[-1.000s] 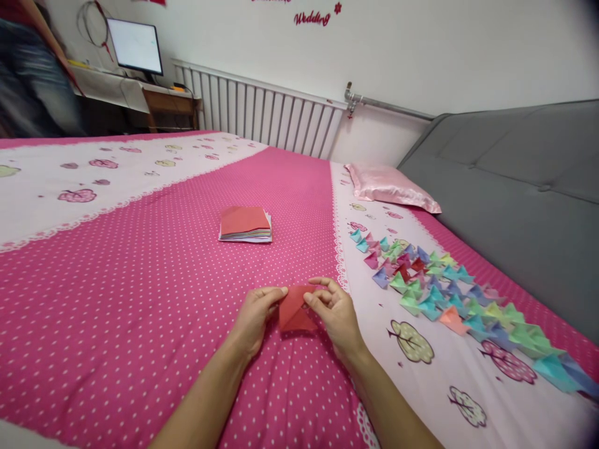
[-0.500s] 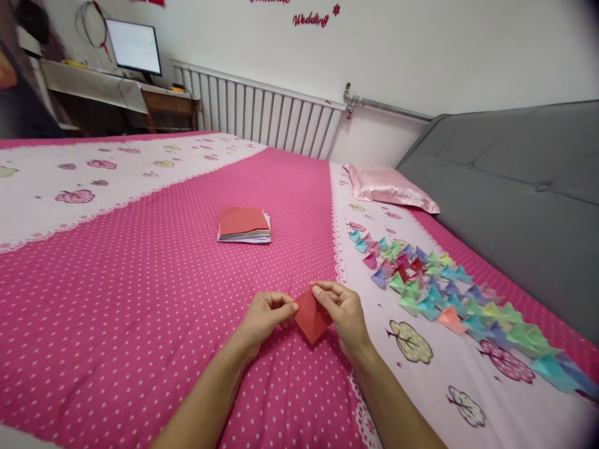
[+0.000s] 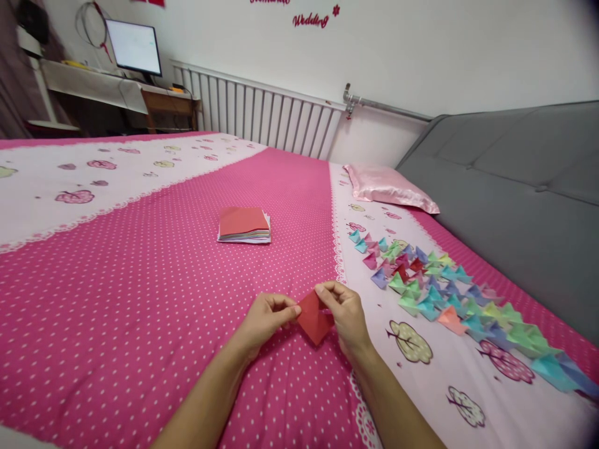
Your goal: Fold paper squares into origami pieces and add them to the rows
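A folded red origami paper [image 3: 314,323], shaped like a small diamond, is held just above the pink bedspread between my two hands. My left hand [image 3: 269,317] pinches its left corner between thumb and fingers. At the upper right edge, my right hand [image 3: 345,310] grips the paper with thumb and index finger; part of the paper is hidden behind these fingers. Farther off lies a stack of square coloured paper [image 3: 244,223] with a red sheet on top. To the right, several folded paper boats [image 3: 433,302] in many colours are set out in rows.
The dotted pink bedspread [image 3: 140,299] covers the bed. A pink pillow [image 3: 390,188] lies by the grey headboard [image 3: 515,168]. Beyond the bed are a white radiator [image 3: 262,112] and a desk with a monitor [image 3: 135,48].
The red paper has shifted slightly to the right and tilted a little, with both hands still pinching it. A person at the far left edge has gone out of view.
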Action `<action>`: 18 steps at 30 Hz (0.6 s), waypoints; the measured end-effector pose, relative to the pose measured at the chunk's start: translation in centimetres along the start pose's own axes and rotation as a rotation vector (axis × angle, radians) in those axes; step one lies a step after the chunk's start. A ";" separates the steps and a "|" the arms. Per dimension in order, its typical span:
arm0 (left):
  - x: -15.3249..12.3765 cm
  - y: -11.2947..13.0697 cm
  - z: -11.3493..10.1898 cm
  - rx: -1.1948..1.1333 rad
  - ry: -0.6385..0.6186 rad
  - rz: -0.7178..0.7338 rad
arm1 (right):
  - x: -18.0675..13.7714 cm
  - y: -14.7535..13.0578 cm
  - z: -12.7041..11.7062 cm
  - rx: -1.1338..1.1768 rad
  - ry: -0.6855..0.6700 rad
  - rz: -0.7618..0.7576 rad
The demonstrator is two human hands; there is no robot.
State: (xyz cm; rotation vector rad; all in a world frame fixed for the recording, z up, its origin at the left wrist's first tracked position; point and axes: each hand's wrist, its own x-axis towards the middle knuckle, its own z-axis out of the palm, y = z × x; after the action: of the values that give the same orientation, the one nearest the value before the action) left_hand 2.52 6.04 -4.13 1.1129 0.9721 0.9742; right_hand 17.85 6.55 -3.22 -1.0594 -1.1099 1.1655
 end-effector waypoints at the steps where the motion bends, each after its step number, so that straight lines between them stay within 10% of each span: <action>1: 0.0 0.0 0.0 -0.018 0.016 -0.005 | 0.0 -0.1 0.0 0.028 -0.008 0.023; 18: 0.4 0.1 0.0 -0.093 0.198 0.063 | -0.3 0.1 0.2 -0.071 -0.122 -0.071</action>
State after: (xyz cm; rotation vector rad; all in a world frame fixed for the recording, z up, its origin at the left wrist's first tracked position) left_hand 2.61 6.39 -4.07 0.9877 1.0442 1.1856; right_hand 17.58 6.26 -3.35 -1.0050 -1.2826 1.1538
